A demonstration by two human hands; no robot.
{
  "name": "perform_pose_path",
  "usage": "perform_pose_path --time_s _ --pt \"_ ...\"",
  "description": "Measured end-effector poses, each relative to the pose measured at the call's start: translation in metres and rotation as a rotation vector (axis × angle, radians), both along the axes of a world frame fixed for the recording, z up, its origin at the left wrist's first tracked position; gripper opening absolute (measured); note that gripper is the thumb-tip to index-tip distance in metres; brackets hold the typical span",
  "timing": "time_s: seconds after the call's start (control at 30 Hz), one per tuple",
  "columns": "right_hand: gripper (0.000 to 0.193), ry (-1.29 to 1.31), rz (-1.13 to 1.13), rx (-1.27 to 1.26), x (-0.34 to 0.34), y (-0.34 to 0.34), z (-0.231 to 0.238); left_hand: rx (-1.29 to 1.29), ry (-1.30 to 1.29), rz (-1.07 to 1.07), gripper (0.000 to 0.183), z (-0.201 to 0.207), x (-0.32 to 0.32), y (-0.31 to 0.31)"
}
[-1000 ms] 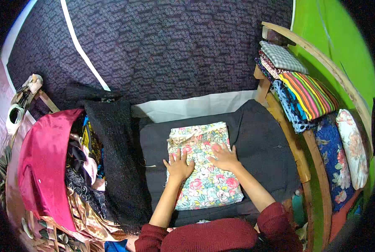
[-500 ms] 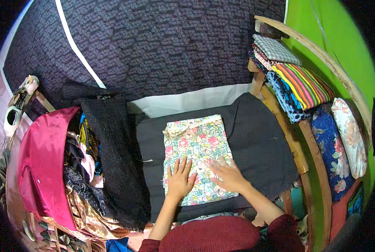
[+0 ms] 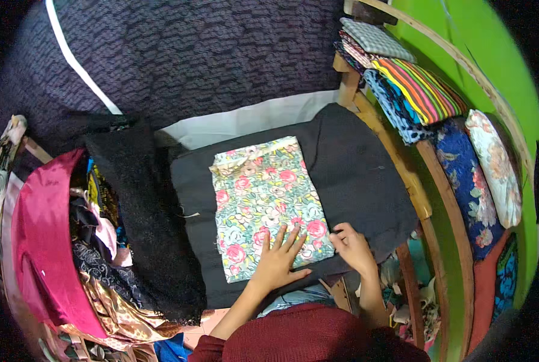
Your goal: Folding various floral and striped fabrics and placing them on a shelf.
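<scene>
A folded floral cloth (image 3: 254,205) with pink roses, green leaves and a pale ground lies flat on a black cloth-covered surface (image 3: 366,175). Its far end has a turned, wrinkled pale edge. My left hand (image 3: 275,264) rests on the near part of the floral cloth, palm down with the fingers spread. At the cloth's near right edge, my right hand (image 3: 355,250) has its fingers drawn together, pinching the edge close to the corner.
Black lacy fabric (image 3: 143,217) and magenta cloth (image 3: 46,241) drape on the left over a heap of mixed fabrics. Folded cloths, including a striped one (image 3: 423,90), are stacked at the right on a wooden frame (image 3: 426,202). Dark patterned fabric (image 3: 221,60) hangs behind.
My right hand has moved from lying over the floral cloth to its near right edge, and its fingers have closed. My left hand stays flat on the cloth. The view has shifted slightly.
</scene>
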State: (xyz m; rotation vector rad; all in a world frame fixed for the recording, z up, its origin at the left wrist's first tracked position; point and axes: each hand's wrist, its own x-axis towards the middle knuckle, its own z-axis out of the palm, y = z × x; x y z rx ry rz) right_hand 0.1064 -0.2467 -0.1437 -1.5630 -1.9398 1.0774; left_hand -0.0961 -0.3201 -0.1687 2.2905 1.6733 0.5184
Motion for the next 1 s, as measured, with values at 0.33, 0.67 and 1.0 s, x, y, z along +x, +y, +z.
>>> perform_pose_path --time_s 0.33,0.67,1.0 --pt "0.051 0.198 0.082 -0.163 -0.004 -0.028 0.002 -0.001 0.027 0.026 0.079 -0.006 0.002 0.000" --pt "0.017 -0.374 -0.228 0.662 -0.003 -0.035 -0.043 0.039 -0.027 0.062 0.056 -0.008 -0.010 -0.009" --pt "0.039 -0.403 0.374 0.677 -0.105 -0.040 0.007 0.040 0.091 0.474 0.052 -0.004 -0.030 -0.023"
